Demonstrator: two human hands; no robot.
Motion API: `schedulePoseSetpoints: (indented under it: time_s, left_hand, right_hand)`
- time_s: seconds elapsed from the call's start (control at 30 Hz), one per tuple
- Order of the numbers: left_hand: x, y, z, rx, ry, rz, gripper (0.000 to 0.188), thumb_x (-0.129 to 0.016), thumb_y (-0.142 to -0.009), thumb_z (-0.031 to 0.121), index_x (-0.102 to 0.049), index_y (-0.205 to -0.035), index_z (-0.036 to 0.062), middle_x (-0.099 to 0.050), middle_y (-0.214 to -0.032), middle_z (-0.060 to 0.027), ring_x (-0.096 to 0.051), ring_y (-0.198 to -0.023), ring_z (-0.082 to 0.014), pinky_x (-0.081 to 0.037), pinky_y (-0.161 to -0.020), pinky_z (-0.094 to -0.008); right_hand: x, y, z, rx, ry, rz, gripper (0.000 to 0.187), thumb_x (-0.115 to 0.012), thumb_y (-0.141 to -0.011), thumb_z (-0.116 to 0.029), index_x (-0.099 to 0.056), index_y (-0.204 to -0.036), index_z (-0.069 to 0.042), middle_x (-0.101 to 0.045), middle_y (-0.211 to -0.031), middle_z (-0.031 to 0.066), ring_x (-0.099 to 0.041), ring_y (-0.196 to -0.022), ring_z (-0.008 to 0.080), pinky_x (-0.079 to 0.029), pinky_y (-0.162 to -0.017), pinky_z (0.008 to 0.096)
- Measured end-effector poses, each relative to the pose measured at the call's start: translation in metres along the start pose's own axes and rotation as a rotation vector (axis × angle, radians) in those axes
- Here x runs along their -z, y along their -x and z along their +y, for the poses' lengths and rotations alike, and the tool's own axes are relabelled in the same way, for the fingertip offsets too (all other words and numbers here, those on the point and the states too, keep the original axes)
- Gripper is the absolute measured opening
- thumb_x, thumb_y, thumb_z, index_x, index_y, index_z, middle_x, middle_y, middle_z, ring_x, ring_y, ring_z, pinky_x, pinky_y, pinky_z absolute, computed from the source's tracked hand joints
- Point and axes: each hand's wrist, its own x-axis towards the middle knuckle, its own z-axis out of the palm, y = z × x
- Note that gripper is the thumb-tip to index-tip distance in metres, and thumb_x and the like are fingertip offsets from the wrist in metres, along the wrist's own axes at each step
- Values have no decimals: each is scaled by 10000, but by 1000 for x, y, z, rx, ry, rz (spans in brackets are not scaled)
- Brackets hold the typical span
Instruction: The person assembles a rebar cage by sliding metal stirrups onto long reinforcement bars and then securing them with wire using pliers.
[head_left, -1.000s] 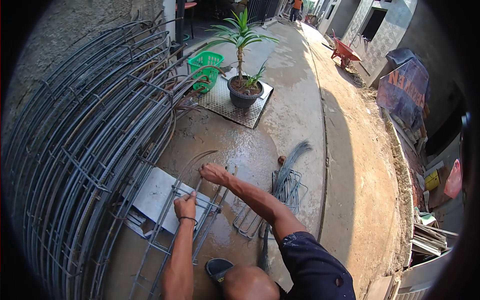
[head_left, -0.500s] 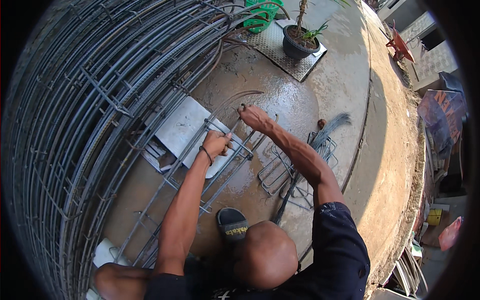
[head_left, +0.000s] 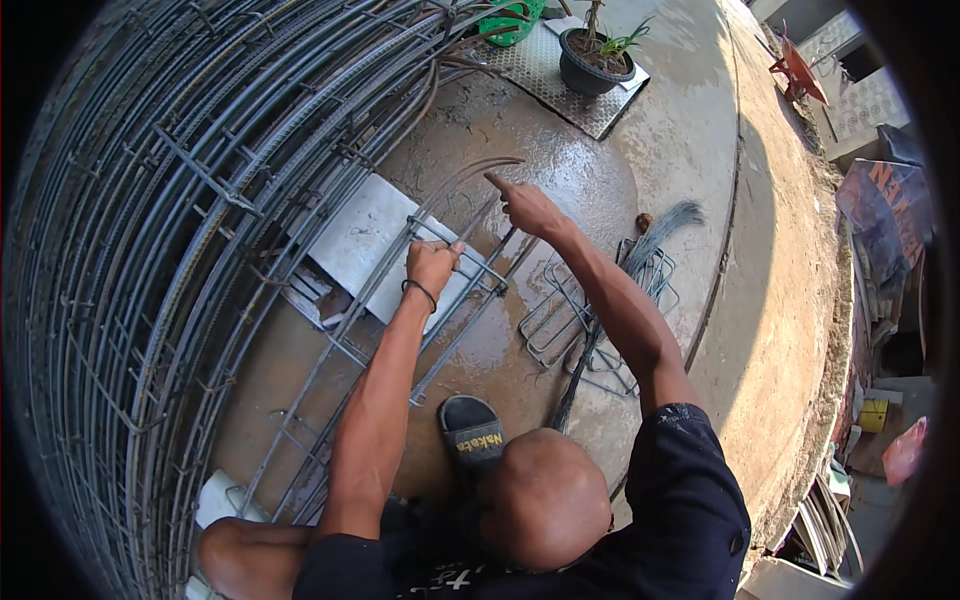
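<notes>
My left hand, a dark band at its wrist, is closed round a bar of the steel rebar cage. To the upper right is my right hand, its index finger stretched out toward the curved end of a rebar and the other fingers partly curled. A straight bar reaches up close to this hand's thumb; whether they touch is unclear. Beneath the cage lies a pale flat board on wet concrete.
Long bundled rebar cages fill the left side. Right of the hands lie bent stirrups and a bundle of tie wire. A potted plant stands on a metal plate. My slipper is close below; a wheelbarrow is farther off.
My right hand has shifted slightly up and right, its index finger now extended instead of curled. My left hand stays closed on the cage. The view has tilted a little.
</notes>
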Motion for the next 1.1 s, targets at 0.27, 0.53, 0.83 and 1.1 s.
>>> schedulePoseSetpoints:
  time_s: [0.27, 0.53, 0.83, 1.1]
  left_hand:
    - [-4, -4, 6, 62, 15, -41, 221, -649, -850, 197, -674, -723, 18, -539, -552, 3, -360, -402, -40, -216, -364, -232]
    - [3, 3, 18, 76, 54, -13, 276, -662, -837, 180, -634, -621, 12, -526, -531, -1, -391, -434, -62, -262, -411, -238]
    - [3, 11, 25, 107, 25, -40, 195, -642, -862, 200, -687, -777, 30, -529, -553, 23, -347, -397, -27, -208, -354, -205]
    - [2, 11, 29, 138, 66, -78, 218, -636, -867, 206, -662, -733, 36, -528, -566, 31, -342, -406, -21, -198, -354, -202]
  right_hand:
    - [43, 178, 51, -581, -119, 116, 241, -659, -794, -167, -651, -1007, -55, -680, -872, 162, -667, -802, 307, -506, -710, 373]
    - [20, 378, 61, -1075, -491, 619, 214, -669, -820, -162, -669, -976, -16, -698, -814, 105, -648, -678, 142, -499, -619, 272]
    - [-21, 423, 15, -1168, -630, 353, 236, -672, -818, -166, -666, -955, 26, -692, -803, 113, -651, -682, 167, -500, -630, 296]
    - [-31, 347, 27, -1038, -383, 374, 255, -649, -815, -249, -681, -927, -22, -674, -805, 183, -667, -757, 289, -492, -678, 360]
